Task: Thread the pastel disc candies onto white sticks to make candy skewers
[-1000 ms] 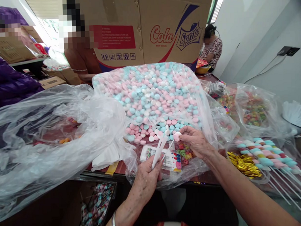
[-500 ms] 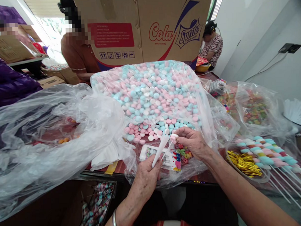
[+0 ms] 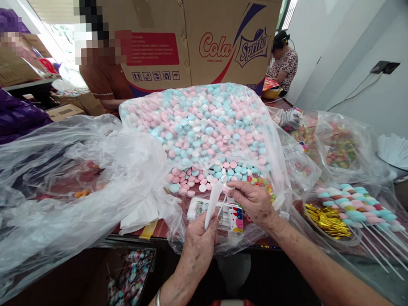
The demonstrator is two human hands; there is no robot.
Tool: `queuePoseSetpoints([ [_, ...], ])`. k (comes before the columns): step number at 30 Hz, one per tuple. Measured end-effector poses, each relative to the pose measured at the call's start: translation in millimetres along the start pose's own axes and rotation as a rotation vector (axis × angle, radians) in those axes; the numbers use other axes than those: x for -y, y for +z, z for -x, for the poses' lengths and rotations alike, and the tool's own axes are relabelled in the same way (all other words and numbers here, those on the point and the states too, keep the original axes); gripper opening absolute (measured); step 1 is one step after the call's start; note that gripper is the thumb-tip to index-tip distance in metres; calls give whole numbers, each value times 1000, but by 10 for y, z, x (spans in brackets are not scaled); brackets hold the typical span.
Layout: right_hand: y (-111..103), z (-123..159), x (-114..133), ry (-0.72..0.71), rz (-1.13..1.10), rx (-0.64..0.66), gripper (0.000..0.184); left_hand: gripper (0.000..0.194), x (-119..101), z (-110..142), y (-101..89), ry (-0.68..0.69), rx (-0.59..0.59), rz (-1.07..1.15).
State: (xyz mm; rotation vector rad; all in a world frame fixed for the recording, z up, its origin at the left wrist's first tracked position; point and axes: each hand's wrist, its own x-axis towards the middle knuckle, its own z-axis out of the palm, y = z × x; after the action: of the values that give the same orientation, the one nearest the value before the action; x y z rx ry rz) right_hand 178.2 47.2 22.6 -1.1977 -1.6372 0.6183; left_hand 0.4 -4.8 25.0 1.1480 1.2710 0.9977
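Observation:
My left hand is closed around a white tapering bundle, which looks like sticks or thin plastic sleeves, and a thin white stick stands out beside it. At that stick's upper end, the fingertips of my right hand pinch a small pink and white candy, partly hidden by the fingers. Just beyond both hands lie loose pink, blue and white candies, spilling from a big clear bag of candies. Beneath the hands are printed packets and small colourful ring candies.
Right, finished-looking candy skewers lie beside a tub of gold twist ties. Crumpled plastic covers the left. A large carton stands behind; below left, an open box holds wrapped candies. Other people sit further back.
My right hand has moved slightly left and down, with its fingers now flatter over the candy at the stick's end. Ring candies show more beside it. The left hand keeps its grip.

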Motion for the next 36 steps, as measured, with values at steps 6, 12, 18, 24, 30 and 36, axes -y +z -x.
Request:
queuePoseSetpoints([
  [6,69,30,82,-9,-12,46,20,39,68,22,16,-80,-103,150],
  [12,165,114,180,-43,-34,120,21,39,133,22,28,-102,-166,241],
  [18,119,198,261,-82,-82,304,26,33,83,2,39,-93,-155,243],
  [24,-418,-144,-12,54,329,172,28,36,13,-46,3,-80,-151,252],
  [30,-496,-355,-258,-6,1008,555,18,42,51,-29,12,-131,-121,240],
  [36,-359,-353,-207,-1,1079,554,17,41,65,-35,-7,-137,-97,202],
])
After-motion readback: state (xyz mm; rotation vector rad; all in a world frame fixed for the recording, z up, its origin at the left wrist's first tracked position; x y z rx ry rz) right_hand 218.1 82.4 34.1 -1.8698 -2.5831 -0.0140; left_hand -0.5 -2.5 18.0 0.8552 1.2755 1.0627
